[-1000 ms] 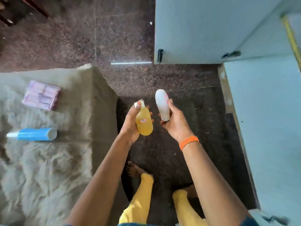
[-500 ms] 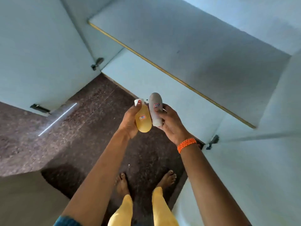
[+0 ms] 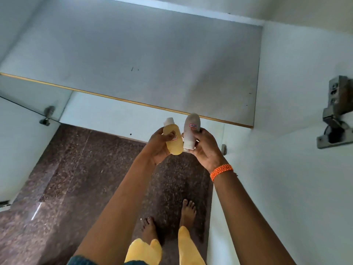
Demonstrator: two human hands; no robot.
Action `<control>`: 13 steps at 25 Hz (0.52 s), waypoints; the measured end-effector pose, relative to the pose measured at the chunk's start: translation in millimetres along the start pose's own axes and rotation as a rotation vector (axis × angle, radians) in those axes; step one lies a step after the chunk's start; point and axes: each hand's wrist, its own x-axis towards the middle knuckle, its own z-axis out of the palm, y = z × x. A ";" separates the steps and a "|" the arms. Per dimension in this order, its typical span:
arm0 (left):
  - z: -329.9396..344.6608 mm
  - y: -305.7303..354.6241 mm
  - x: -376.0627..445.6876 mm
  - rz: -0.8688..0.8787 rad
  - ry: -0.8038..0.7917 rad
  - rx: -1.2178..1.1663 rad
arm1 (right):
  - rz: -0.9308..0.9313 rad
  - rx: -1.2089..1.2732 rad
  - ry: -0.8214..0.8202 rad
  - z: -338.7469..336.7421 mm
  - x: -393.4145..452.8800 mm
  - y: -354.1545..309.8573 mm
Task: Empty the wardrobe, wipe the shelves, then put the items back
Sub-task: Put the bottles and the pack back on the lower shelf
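My left hand (image 3: pixel 157 145) grips a small yellow bottle (image 3: pixel 174 140) with a white cap pointing up. Beside it, my right hand (image 3: pixel 203 150) holds a white bottle (image 3: pixel 191 131) with a red-edged label, its cap end pointing down. The two bottles nearly touch. Both hands are raised just in front of the wardrobe shelf (image 3: pixel 143 64), a pale bare board with a wood-coloured front edge. An orange band sits on my right wrist.
A wardrobe door (image 3: pixel 286 169) with a metal hinge (image 3: pixel 336 113) stands open on the right. Another open door (image 3: pixel 17 138) with a small hinge is at the left. Below the shelf is a lower shelf face (image 3: pixel 107 115) and brown speckled floor (image 3: pixel 76 178) with my bare feet.
The view has swung from the bed and floor up to the wardrobe shelf. Both hands rose with their bottles toward the shelf edge, and I stepped closer.
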 end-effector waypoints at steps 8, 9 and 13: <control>44.2 44.4 76.5 0.161 0.089 -0.227 | -0.059 0.074 0.128 29.2 71.8 -44.2; 41.1 52.7 81.4 0.116 0.148 -0.156 | -0.074 0.001 0.172 32.1 80.6 -52.0; 16.4 84.9 103.2 -0.032 0.019 0.520 | -0.172 -0.305 0.198 38.4 109.5 -84.9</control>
